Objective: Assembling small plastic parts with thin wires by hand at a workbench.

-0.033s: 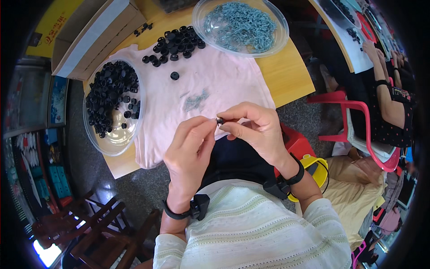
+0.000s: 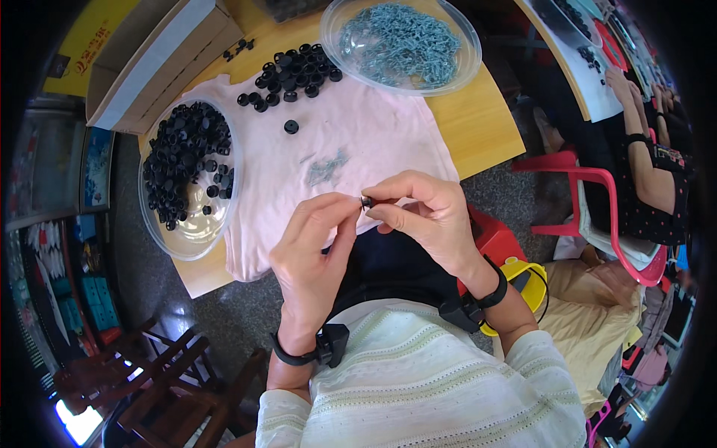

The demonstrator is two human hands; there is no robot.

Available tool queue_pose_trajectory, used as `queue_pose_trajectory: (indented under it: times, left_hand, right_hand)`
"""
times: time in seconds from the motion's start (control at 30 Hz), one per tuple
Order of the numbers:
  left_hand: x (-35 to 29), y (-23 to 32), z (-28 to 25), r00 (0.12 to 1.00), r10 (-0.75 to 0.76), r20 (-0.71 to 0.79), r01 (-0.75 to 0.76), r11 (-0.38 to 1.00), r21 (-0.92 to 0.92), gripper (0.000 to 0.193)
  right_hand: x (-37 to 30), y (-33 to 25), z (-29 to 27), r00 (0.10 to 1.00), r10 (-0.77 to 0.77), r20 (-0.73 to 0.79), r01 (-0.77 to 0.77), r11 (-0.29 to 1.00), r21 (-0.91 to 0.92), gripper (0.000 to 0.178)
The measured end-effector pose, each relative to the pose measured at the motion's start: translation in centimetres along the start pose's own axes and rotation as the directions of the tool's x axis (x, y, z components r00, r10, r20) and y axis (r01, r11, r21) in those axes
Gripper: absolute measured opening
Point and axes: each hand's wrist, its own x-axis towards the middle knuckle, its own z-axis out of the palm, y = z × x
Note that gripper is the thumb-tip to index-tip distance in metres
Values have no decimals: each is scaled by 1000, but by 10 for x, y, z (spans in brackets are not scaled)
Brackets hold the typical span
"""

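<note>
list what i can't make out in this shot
All in the head view:
- Far side of the black part: covered by the right hand.
- Whether the left hand grips anything: too small to tell.
- Rest of the dark container: cut off by the upper edge.
- Single blue-grey pieces: too small, overlapping.

Speckled grey floor; red chair; dark, seemingly wooden furniture.

This seems a small assembly workshop, with tubs of black caps and bluish screws at the left and far edges of a wooden table and a co-worker at another table.
</note>
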Motion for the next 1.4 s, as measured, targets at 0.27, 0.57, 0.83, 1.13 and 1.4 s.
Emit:
queue_pose_trajectory:
  times: [0.27,0.57,0.83,1.13,1.4]
  left_hand:
    - [-8,-6,4,884,-442,150,397,542,-740,21]
    - [-7,-7,6,944,-326,47,282,726,-627,21]
    - [-5,-10,6,964,-264,24,236,815,-529,21]
    - [2,-7,6,941,-337,-5,282,795,-537,23]
    - [36,-40,-1,959,-249,-137,253,967,18,26]
  right_hand:
    - [-3,-4,4,994,-109,-31,108,994,-13,18]
    - [0,-3,-4,985,166,43,-170,914,368,18]
    - [2,-6,-8,965,255,60,-261,913,315,23]
    - [8,6,-18,952,282,121,-306,837,453,25]
    - [19,15,-28,923,319,214,-376,638,672,27]
